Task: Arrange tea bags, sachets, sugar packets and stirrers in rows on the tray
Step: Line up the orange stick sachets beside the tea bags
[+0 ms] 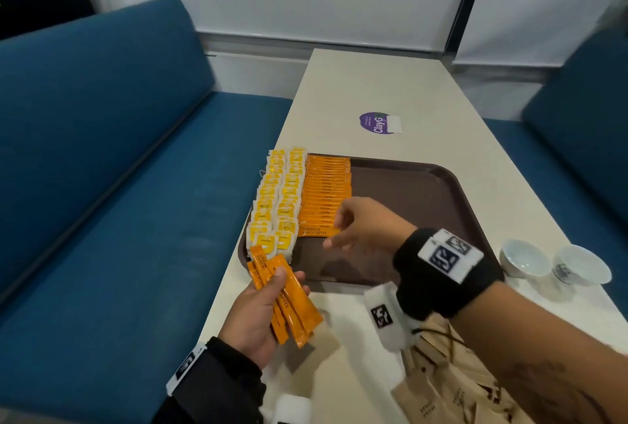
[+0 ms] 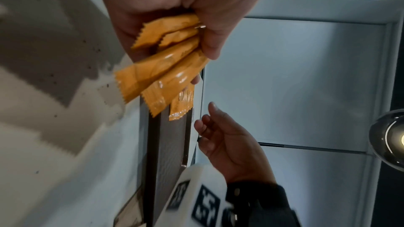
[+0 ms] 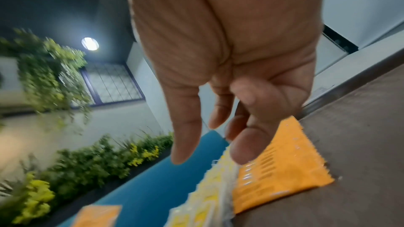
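Broadly, we stand over a pale table (image 1: 390,90) beside a blue bench (image 1: 102,151), with a brown tray (image 1: 407,185) before us. Along the tray's left edge lie 2 rows of yellow tea bags (image 1: 278,199), then 1 overlapped row of orange coffee sachets (image 1: 326,192), leaving the right part bare for later rows. Brown packets (image 1: 452,386) wait on the table near us. Our left hand (image 1: 258,315) grips a fan of spare sachets (image 1: 289,298) as a supply. Our right hand (image 1: 360,230), fingers loosely spread and holding nothing, hovers at the sachet row's near end, likely settling the newest one.
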The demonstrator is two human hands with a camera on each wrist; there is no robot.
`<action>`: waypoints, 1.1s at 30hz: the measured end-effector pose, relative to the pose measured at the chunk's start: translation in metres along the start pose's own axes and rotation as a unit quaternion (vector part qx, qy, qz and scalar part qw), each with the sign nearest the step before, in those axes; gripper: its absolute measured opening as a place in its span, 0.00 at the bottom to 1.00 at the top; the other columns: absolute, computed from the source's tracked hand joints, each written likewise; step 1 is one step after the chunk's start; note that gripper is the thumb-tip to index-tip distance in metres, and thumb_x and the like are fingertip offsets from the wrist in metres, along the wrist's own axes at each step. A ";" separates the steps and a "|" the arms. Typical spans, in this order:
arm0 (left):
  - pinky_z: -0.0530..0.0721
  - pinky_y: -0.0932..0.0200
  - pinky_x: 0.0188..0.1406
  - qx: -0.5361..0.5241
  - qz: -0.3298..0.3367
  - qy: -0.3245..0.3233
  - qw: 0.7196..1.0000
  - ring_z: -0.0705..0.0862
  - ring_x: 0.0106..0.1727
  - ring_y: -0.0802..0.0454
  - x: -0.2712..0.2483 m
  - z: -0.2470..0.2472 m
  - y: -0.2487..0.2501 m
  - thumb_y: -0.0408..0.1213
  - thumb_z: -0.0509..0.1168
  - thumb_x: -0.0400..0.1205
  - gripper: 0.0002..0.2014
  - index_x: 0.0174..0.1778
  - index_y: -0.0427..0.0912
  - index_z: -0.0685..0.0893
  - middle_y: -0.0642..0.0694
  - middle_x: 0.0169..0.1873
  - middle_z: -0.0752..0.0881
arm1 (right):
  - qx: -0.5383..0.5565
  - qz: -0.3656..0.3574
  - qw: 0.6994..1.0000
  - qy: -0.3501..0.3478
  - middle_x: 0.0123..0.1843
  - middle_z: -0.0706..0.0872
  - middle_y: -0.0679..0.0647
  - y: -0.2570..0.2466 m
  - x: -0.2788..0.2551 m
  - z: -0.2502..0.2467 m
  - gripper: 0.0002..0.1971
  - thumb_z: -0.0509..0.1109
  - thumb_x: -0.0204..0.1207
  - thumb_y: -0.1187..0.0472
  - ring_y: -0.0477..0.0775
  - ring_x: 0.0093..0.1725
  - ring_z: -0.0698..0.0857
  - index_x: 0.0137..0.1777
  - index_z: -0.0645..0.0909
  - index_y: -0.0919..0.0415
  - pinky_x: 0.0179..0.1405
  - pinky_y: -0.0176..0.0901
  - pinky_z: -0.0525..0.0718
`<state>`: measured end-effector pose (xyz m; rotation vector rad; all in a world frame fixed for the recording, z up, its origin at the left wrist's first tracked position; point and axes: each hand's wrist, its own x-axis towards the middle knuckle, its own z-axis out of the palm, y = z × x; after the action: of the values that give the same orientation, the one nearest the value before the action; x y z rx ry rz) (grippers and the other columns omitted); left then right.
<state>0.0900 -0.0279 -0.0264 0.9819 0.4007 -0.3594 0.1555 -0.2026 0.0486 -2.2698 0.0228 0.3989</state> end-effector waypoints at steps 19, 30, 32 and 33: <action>0.82 0.52 0.41 0.195 0.094 -0.084 0.973 0.83 0.40 0.48 -0.020 0.031 -0.017 0.51 0.67 0.67 0.25 0.53 0.37 0.77 0.42 0.38 0.84 | -0.030 -0.058 0.997 0.034 0.37 0.87 0.59 0.011 -0.088 0.062 0.06 0.70 0.68 0.63 0.53 0.33 0.85 0.42 0.81 0.66 0.31 0.43 0.82; 0.71 0.63 0.24 0.166 0.065 -0.087 0.980 0.77 0.28 0.55 -0.028 0.021 -0.017 0.35 0.74 0.67 0.14 0.42 0.41 0.76 0.47 0.28 0.79 | 0.412 0.022 0.911 0.018 0.36 0.89 0.57 0.023 -0.094 0.042 0.06 0.71 0.73 0.75 0.57 0.35 0.90 0.44 0.79 0.65 0.27 0.43 0.86; 0.72 0.62 0.24 0.164 0.070 -0.075 0.981 0.79 0.28 0.55 -0.031 0.020 -0.018 0.30 0.72 0.72 0.09 0.42 0.40 0.78 0.45 0.29 0.80 | 0.417 0.022 0.908 0.015 0.39 0.89 0.59 0.024 -0.096 0.044 0.06 0.70 0.74 0.75 0.58 0.37 0.91 0.44 0.78 0.65 0.28 0.44 0.87; 0.72 0.62 0.25 0.164 0.072 -0.068 0.981 0.80 0.28 0.54 -0.031 0.020 -0.019 0.29 0.71 0.73 0.08 0.42 0.40 0.78 0.44 0.30 0.80 | 0.421 0.023 0.907 0.015 0.41 0.89 0.61 0.025 -0.096 0.047 0.06 0.70 0.74 0.74 0.58 0.38 0.91 0.44 0.78 0.65 0.29 0.44 0.87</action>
<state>0.0572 -0.0509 -0.0155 1.2926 0.1455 -0.3649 0.0474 -0.1957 0.0299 -1.4183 0.2228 0.2958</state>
